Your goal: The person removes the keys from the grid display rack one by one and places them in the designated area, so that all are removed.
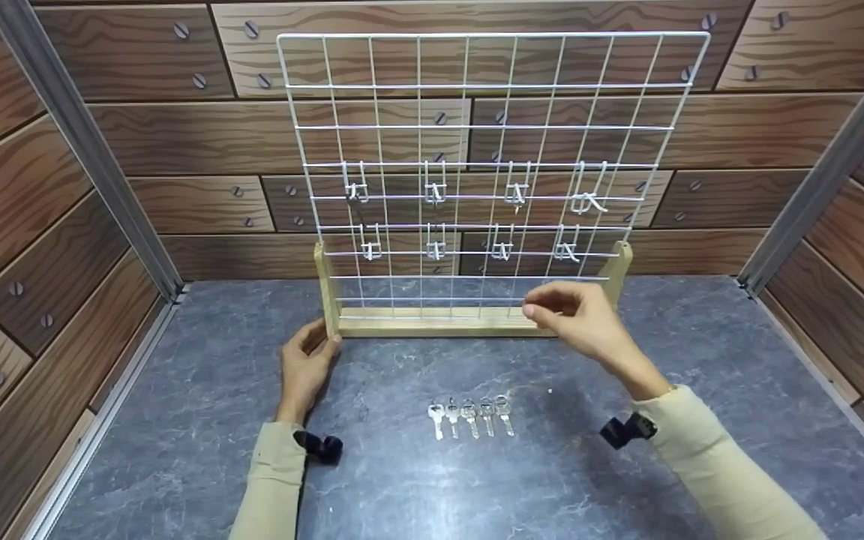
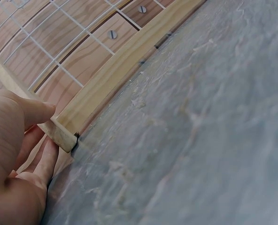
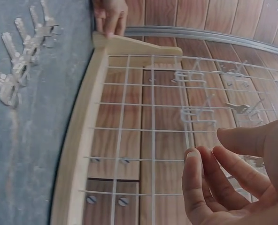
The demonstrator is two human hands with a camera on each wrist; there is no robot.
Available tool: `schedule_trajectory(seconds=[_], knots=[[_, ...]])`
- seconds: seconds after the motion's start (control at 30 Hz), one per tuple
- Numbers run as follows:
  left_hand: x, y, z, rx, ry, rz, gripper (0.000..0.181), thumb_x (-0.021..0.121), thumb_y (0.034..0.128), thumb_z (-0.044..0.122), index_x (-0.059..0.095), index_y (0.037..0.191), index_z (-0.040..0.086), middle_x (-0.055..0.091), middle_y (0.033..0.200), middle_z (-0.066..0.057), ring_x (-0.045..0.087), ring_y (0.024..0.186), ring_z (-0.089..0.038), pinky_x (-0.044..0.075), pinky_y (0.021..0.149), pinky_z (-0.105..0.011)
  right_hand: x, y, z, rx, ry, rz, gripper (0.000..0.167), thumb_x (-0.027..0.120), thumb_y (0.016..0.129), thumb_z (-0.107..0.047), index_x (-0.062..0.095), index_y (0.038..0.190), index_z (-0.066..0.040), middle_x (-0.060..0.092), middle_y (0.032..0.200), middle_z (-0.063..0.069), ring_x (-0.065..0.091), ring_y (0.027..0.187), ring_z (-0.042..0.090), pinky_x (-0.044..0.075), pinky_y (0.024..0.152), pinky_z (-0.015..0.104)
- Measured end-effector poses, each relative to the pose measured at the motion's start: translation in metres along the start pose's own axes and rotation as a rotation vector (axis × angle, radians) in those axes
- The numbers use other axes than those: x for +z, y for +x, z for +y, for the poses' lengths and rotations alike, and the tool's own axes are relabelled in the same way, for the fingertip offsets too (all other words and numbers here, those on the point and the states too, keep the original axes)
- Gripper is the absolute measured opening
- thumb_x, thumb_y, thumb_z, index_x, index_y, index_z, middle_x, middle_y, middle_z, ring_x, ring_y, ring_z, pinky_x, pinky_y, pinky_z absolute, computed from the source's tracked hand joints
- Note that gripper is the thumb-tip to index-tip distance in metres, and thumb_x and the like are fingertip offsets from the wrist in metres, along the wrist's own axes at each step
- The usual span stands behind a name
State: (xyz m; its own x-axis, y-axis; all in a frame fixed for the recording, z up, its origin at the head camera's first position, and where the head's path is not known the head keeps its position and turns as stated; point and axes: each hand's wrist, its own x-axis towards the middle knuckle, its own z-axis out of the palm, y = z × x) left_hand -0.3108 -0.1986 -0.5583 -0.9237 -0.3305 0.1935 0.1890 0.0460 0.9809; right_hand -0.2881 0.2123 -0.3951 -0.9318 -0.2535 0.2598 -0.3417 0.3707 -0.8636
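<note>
A white wire grid rack (image 1: 466,127) stands upright in a pale wooden stand (image 1: 432,324). My left hand (image 1: 306,371) grips the stand's left end; the left wrist view shows the thumb (image 2: 40,111) on the wood and the fingers around the other side. My right hand (image 1: 586,319) is in front of the grid's lower right part. Its fingers are loosely bent, and in the right wrist view the thumb (image 3: 244,140) stands apart from the fingertips (image 3: 193,159) with nothing visible between. Several metal keys (image 1: 469,418) lie in a row on the table.
Two rows of white hooks (image 1: 436,251) hang on the grid. Small keys (image 3: 237,108) hang from some upper hooks. The grey marbled table (image 1: 199,420) is bounded by wood-patterned walls (image 1: 199,142) and metal corner posts (image 1: 87,142). A tiny white speck (image 1: 550,391) lies right of the keys.
</note>
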Motion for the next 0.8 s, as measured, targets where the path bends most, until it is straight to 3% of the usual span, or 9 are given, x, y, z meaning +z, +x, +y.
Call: schedule_trajectory(seconds=[0.2, 0.47, 0.63, 0.8], knots=[[0.000, -0.001, 0.000, -0.014, 0.012, 0.003, 0.044, 0.073, 0.0986, -0.001, 0.064, 0.141, -0.006, 0.063, 0.141, -0.032, 0.063, 0.134, -0.045, 0.061, 0.100, -0.023, -0.006, 0.007, -0.013, -0.039, 0.004, 0.049, 0.022, 0.080, 0.096, -0.008, 0.077, 0.113, 0.005, 0.079, 0.103, 0.018, 0.073, 0.081, 0.015, 0.063, 0.073, 0.021], [0.000, 0.000, 0.002, -0.030, -0.008, -0.004, 0.045, 0.073, 0.0989, -0.002, 0.062, 0.142, -0.007, 0.062, 0.142, -0.033, 0.061, 0.135, -0.046, 0.061, 0.097, -0.019, -0.011, 0.020, -0.029, -0.067, 0.039, 0.125, 0.021, 0.078, 0.097, -0.007, 0.077, 0.114, 0.004, 0.079, 0.106, 0.017, 0.074, 0.085, 0.012, 0.063, 0.079, 0.020], [0.000, 0.001, 0.001, -0.020, -0.016, 0.005, 0.044, 0.073, 0.0983, -0.003, 0.063, 0.141, -0.007, 0.063, 0.141, -0.033, 0.062, 0.134, -0.047, 0.061, 0.096, -0.019, -0.011, 0.028, -0.035, -0.080, 0.058, 0.154, 0.023, 0.078, 0.097, -0.008, 0.076, 0.115, 0.007, 0.080, 0.102, 0.011, 0.074, 0.082, 0.016, 0.064, 0.076, 0.021], [0.000, 0.001, -0.001, 0.006, -0.012, 0.009, 0.044, 0.073, 0.0967, -0.006, 0.063, 0.139, -0.010, 0.063, 0.139, -0.034, 0.063, 0.132, -0.047, 0.061, 0.099, -0.021, -0.013, 0.035, -0.039, -0.095, 0.060, 0.188, 0.024, 0.080, 0.097, -0.009, 0.076, 0.116, 0.005, 0.080, 0.103, 0.008, 0.075, 0.083, 0.012, 0.066, 0.079, 0.023]])
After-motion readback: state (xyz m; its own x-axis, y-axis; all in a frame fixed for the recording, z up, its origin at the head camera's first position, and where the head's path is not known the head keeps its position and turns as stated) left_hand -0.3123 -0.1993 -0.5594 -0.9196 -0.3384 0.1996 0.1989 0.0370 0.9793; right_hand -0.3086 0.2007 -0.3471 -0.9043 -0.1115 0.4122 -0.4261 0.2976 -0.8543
